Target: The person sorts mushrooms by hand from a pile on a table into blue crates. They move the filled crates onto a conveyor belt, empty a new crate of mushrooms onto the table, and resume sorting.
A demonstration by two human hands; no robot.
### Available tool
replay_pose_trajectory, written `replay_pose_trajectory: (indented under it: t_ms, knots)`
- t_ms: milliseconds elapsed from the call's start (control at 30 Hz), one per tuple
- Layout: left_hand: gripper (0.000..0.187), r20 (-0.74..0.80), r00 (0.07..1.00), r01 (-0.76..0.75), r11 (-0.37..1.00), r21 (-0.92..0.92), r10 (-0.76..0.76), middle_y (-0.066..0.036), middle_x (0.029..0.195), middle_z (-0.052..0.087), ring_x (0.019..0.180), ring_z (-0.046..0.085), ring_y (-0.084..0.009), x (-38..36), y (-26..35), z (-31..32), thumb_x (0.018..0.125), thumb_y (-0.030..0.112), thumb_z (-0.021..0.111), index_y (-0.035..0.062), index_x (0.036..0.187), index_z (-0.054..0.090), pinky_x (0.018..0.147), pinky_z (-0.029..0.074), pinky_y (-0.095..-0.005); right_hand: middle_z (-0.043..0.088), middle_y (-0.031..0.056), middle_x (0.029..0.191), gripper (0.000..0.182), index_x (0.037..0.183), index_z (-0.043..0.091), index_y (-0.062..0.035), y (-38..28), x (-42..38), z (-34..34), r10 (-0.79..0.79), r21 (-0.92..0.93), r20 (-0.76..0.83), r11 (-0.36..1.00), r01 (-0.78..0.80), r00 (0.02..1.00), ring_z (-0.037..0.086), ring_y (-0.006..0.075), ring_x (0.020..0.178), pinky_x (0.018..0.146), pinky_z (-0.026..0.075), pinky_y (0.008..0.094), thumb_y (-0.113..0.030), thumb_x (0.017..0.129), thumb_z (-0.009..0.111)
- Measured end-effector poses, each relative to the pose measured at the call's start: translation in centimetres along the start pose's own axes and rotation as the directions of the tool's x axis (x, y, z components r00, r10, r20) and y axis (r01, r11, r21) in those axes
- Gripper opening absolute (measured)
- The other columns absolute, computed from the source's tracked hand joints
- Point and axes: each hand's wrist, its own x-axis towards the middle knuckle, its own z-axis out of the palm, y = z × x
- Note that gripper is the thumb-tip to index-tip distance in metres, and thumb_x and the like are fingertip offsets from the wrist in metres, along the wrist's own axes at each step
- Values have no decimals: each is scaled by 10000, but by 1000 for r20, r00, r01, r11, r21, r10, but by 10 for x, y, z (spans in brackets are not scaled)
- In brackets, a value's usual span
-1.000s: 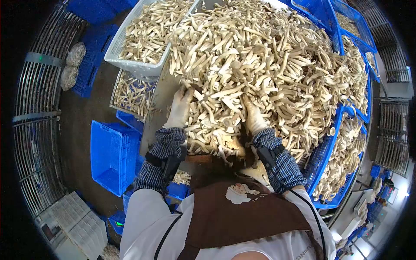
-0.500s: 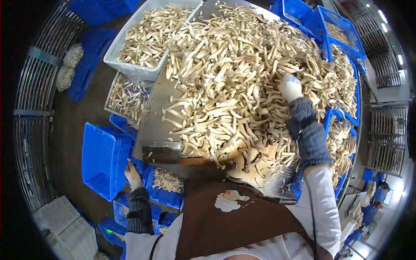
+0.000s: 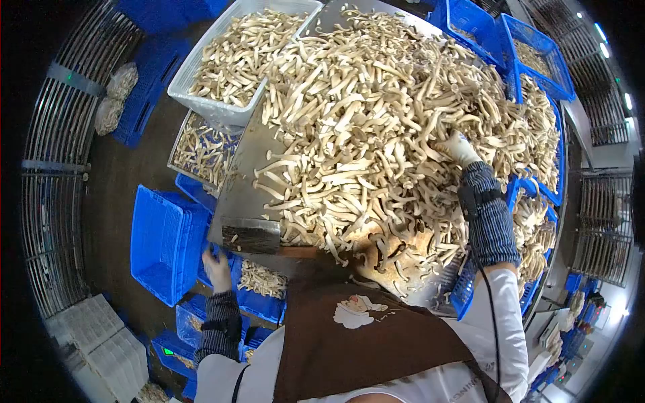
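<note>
A large heap of long-stemmed mushrooms (image 3: 356,127) covers the metal table (image 3: 252,158). My right hand (image 3: 460,149), in a white glove, rests on the heap's right side, its fingers stretched leftward against the mushrooms. The fingertips blend in among the stems, and no mushroom is plainly gripped. Off the table's left edge hangs my left hand (image 3: 217,270), bare-looking, fingers apart and holding nothing. It is nearest to the stacked blue crates (image 3: 161,242) and a low blue crate of mushroom pieces (image 3: 259,305). A cleaver (image 3: 250,236) lies at the table's near left corner.
A white tub (image 3: 181,84) full of mushrooms stands at the far left corner, above a tray of pieces (image 3: 201,151). Blue crates of mushrooms (image 3: 554,161) line the right side. Metal racks (image 3: 57,195) stand along the left wall.
My right hand has drawn back toward me across the heap. My left hand has shifted slightly right and its fingers have spread. The whole view has tilted a little.
</note>
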Motion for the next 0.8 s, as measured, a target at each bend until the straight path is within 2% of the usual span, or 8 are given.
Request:
replay_pose_trajectory:
  t_ms: [100,200,267,367,433,633,700,800]
  knots:
    - [391,100,983,-53,765,-642,153,-151,1296,563,1167,545,-226,43,101,44,947,70,556,-54,1312,492,1006,436,-354,632,261,1194,938,1442,282,72,10,-57,-14,-72,437,-153,890,133,986,640,369,1078,926,498,325,-384,769,750]
    - [479,550,711,-19,794,-607,438,-149,1152,627,1040,609,-180,36,278,38,955,181,593,-37,1360,459,897,519,-291,610,260,1188,803,1400,333,70,-7,-123,2,-87,744,-269,614,264,959,631,359,1062,884,505,342,-328,814,712]
    - [693,619,351,146,612,-777,702,-235,1408,458,1226,528,-294,17,329,87,945,314,591,7,1485,282,1017,477,-407,596,260,1183,714,1373,367,68,-27,-161,35,-71,805,-293,520,286,953,626,352,1051,856,509,354,-291,845,687]
    - [859,829,222,603,595,-531,514,-234,1534,291,1406,297,-357,-43,395,90,922,540,566,43,1519,199,1107,308,-579,574,260,1177,582,1331,418,66,-50,-198,116,-41,735,-351,607,302,936,618,343,1035,813,515,371,-236,891,649]
    - [888,919,194,797,491,-352,344,-206,1499,359,1322,386,-348,-56,390,120,853,520,685,53,1494,285,1034,388,-537,559,259,1172,495,1304,452,64,-68,-221,141,13,678,-391,680,278,920,612,336,1024,785,520,382,-199,921,623]
    - [492,924,316,849,370,-376,215,-114,1035,660,883,638,-212,-39,346,108,843,197,717,-7,1259,549,755,532,-375,560,228,1226,746,1431,260,3,-72,-273,112,134,987,139,56,-148,981,628,284,1011,757,569,362,-239,870,688]
    - [492,821,428,643,511,-570,378,-116,1046,656,888,636,-208,-45,333,112,843,132,689,-20,1284,532,755,536,-353,520,246,1333,938,1494,154,49,-53,-241,160,18,957,162,240,-162,987,585,315,1130,882,516,356,-303,845,732]
    - [439,845,327,680,515,-522,423,-94,1072,660,934,639,-193,-42,321,100,860,53,653,-15,1280,543,775,541,-324,503,227,1364,918,1496,145,68,-61,-223,162,-269,855,23,505,121,963,570,302,1139,984,457,376,-168,826,727]
